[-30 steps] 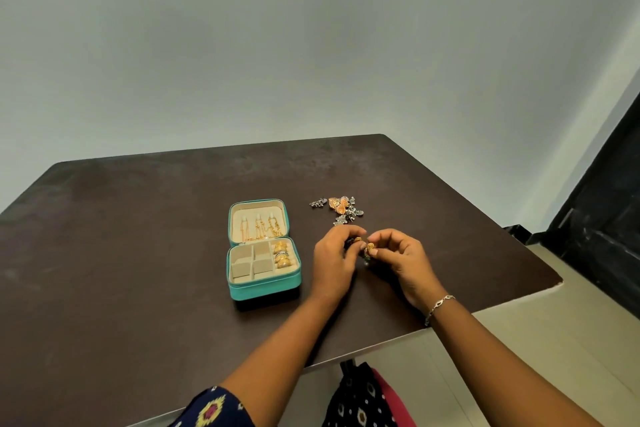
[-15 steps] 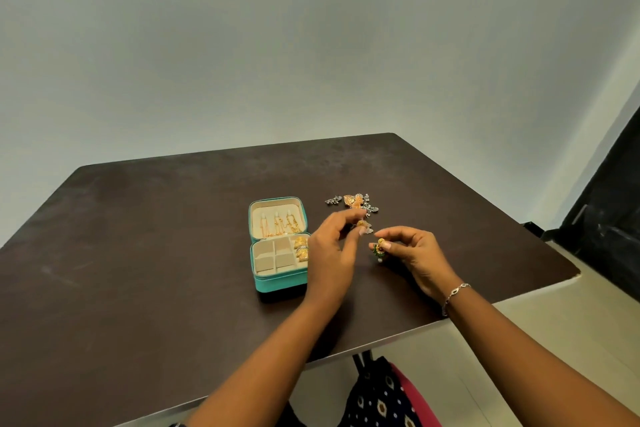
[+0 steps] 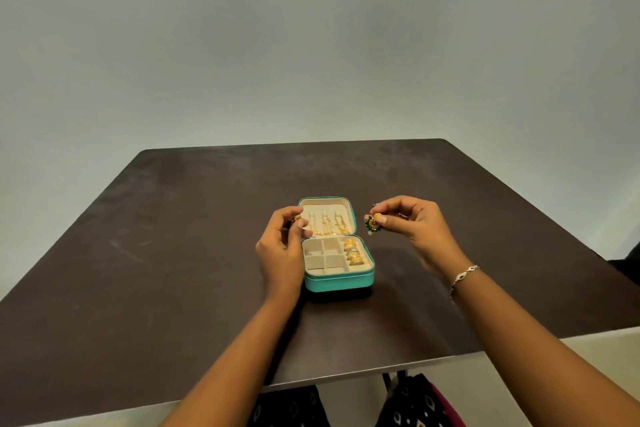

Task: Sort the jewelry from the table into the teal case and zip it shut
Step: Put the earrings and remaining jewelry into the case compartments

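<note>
Brown desk is carrying a teal case, lying open near the middle. Just left of the case, the left hand is hovering, its grip pinching a small gold piece. Gold rings are sitting in the case's right compartments, and gold chains are lying against its raised lid. Right of the lid, the right hand is pinching a green and gold earring above the desk.

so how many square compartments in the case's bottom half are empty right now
4 seem empty: the two-by-two grid in the teal case, left of the ring roll. The left hand may hide part of the left edge.
</note>
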`<control>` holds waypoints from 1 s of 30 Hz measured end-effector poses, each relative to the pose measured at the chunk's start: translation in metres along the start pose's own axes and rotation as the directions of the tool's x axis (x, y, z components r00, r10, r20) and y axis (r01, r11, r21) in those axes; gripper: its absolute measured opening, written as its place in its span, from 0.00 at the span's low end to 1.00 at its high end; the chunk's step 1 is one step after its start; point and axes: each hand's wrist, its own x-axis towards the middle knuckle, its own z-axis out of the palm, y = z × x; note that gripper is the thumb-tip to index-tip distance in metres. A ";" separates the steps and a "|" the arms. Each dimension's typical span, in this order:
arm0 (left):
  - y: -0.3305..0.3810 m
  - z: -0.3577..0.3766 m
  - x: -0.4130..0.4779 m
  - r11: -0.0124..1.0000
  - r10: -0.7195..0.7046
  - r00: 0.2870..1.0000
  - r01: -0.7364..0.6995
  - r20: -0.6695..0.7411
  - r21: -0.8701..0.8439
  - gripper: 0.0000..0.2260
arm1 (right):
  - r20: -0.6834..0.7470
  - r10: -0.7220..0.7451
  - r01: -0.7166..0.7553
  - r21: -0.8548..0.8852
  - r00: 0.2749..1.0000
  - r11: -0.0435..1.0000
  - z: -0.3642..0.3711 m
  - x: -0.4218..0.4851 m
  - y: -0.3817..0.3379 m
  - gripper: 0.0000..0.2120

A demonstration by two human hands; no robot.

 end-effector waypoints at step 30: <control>-0.018 -0.008 -0.011 0.991 -0.011 1.000 0.013 -0.020 0.134 0.09 | 0.307 -0.040 0.269 -0.754 0.951 0.598 0.085 0.014 0.024 0.06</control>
